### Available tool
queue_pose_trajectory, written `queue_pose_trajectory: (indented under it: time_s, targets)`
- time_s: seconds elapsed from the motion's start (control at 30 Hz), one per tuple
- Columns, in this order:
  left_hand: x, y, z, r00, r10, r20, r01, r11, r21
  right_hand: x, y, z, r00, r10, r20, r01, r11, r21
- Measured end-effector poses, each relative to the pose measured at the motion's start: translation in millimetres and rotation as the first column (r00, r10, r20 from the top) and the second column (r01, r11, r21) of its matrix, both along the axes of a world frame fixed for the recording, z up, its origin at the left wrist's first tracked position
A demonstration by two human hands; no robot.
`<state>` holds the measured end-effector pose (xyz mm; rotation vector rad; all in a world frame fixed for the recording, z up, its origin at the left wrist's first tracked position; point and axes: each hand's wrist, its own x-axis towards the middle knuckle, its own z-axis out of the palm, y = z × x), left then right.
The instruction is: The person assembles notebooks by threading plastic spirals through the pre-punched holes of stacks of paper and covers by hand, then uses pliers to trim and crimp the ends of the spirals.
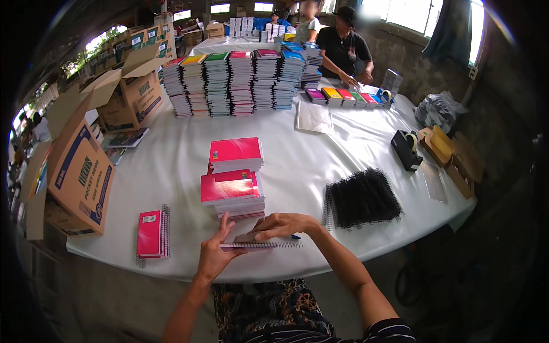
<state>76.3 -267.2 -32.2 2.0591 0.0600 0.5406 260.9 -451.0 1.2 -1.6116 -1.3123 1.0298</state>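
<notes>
Both our hands meet over a spiral notebook [260, 246], held nearly edge-on just above the table's near edge, its wire coil [290, 244] running out to the right. Our left hand [214, 255] grips its left end, wrist low, a finger or two stretched up and away. Our right hand [279, 224] comes across from the right with the wrist sharply bent, fingers curled leftward over a brownish flap [246, 236]; we cannot tell whether they pinch it or only press.

Right beyond our hands, a near stack of pink notebooks [233, 194] blocks the way forward, with another pink stack [235, 150] behind it. Pink spiral notebooks [151, 233] lie to the left, a heap of black coils [363, 199] to the right, and a tape dispenser [406, 151] farther out. Tall notebook stacks [240, 83] line the far side, near a co-worker [343, 50].

We cannot make out the held notebook's cover. Something blue [295, 236] barely shows behind our right hand, and our left forearm is cut off below.
</notes>
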Motion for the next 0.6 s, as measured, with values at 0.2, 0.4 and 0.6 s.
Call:
queue_pose_trajectory:
  time_s: [0.2,0.4,0.6]
  targets:
    - [-2.9,-3.8,-4.5,0.999,0.02,-0.025,-0.023,0.994,-0.109,1.0,-0.3,-3.3,1.0,-0.012,0.016,0.012,1.0,-0.018]
    - [6.0,-4.9,-15.9,0.998,0.041,-0.048,-0.049,0.982,-0.18,1.3,-3.6,9.6,0.999,-0.039,0.031,0.04,0.999,-0.025]
    - [5.2,-7.6,-14.5,0.997,0.063,0.039,-0.056,0.987,-0.148,1.2,-11.8,0.5,0.996,-0.083,-0.016,0.083,0.996,-0.021]
